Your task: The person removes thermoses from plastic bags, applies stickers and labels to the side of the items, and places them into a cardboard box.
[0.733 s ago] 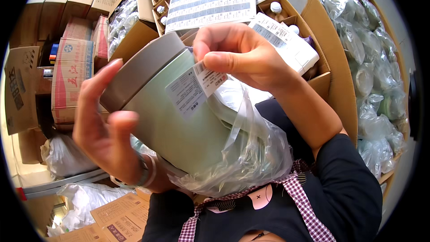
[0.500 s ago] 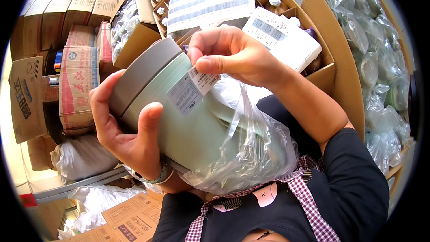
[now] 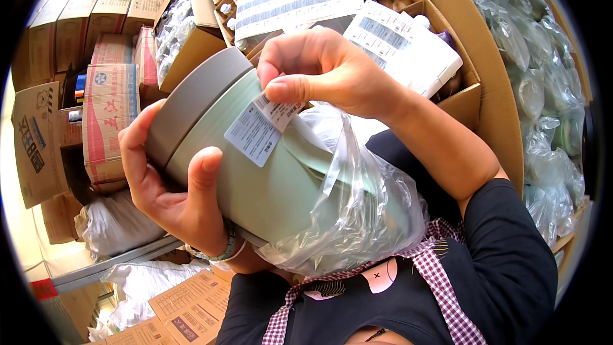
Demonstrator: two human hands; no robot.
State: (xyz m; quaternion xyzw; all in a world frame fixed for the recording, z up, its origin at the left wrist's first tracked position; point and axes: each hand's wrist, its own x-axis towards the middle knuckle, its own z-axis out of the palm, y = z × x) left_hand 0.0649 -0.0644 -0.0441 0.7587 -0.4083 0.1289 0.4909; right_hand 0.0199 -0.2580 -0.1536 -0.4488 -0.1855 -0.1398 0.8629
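A pale green container (image 3: 274,182) with a broad grey end and what looks like a handle lies tilted in front of my chest. My left hand (image 3: 182,195) grips it round the grey end, fingers behind and thumb across the near side. Clear plastic bag (image 3: 357,217) wraps its lower part, leaving the upper part bare. On the green wall is a white printed label (image 3: 252,137). The thumb and forefinger of my right hand (image 3: 313,76) pinch the label's upper end; whether that end is stuck down or lifted I cannot tell.
Beyond my hands stands a divided carton (image 3: 463,105) of white-capped bottles, with label sheets (image 3: 297,0) and a white label stack (image 3: 402,48) on top. At right a large carton (image 3: 491,70) holds bagged items. Stacked cartons (image 3: 112,121) fill the left, above a metal rail (image 3: 118,262).
Both hands and the container have shifted slightly to the left and up. The right thumb and forefinger keep their pinch at the label's upper end.
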